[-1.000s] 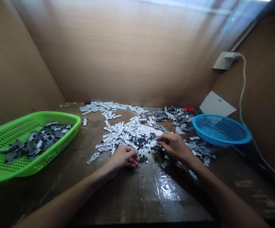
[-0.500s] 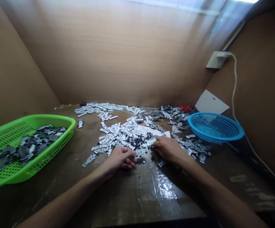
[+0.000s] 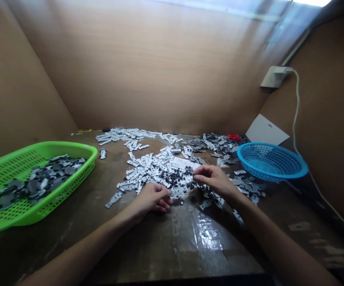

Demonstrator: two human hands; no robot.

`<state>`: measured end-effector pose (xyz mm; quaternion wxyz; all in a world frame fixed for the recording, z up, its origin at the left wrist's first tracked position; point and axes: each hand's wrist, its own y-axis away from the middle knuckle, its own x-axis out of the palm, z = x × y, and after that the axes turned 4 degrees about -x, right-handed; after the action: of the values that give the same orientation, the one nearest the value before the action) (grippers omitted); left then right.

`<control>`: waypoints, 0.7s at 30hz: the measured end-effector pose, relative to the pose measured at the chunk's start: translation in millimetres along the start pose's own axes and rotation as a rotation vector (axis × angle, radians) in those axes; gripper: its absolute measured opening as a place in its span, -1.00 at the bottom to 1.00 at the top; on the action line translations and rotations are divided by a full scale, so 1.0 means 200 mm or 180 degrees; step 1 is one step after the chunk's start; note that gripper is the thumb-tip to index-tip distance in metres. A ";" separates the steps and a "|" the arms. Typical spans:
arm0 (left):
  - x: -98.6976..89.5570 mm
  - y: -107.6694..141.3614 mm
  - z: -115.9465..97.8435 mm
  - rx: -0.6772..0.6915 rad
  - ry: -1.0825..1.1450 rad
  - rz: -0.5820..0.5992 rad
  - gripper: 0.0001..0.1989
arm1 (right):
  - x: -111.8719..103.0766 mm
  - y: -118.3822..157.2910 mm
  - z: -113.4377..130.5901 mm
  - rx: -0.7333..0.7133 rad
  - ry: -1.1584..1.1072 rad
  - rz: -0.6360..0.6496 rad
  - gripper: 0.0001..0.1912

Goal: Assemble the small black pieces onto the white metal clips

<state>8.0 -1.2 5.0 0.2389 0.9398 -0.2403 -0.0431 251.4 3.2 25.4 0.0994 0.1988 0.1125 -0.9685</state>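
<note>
Metal parts lie loose by both hands: left hand curled, right hand pinched, grip unclear. A hurried sweep could push them off the table

worn brown tabletop with scattered white parts, green plastic tray, blue plastic basket

- My left hand sits palm down, fingers curled loosely under.
- My right hand angles inward, palm down, thumb and fingertips drawn close in a pinch.
- My bare left forearm and right forearm slant in from the lower corners.
</note>
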 end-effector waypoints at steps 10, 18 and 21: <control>0.00 -0.02 0.03 0.0031 -0.0093 -0.0008 -0.70 | 0.25 0.08 0.09 -0.1143 0.0865 0.0163 -0.88; 0.00 -0.01 0.01 0.0038 0.0010 -0.0003 -0.71 | 0.31 0.08 0.04 -0.1070 0.1033 -0.0035 -0.82; 0.00 -0.01 0.02 0.0044 0.0057 -0.0015 -0.72 | 0.30 0.08 0.03 -0.1100 0.1011 -0.0029 -0.82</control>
<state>8.2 -0.7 1.0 0.2344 0.9424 -0.2362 -0.0337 198.4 -23.1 4.2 0.1086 0.3282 0.2918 -0.8918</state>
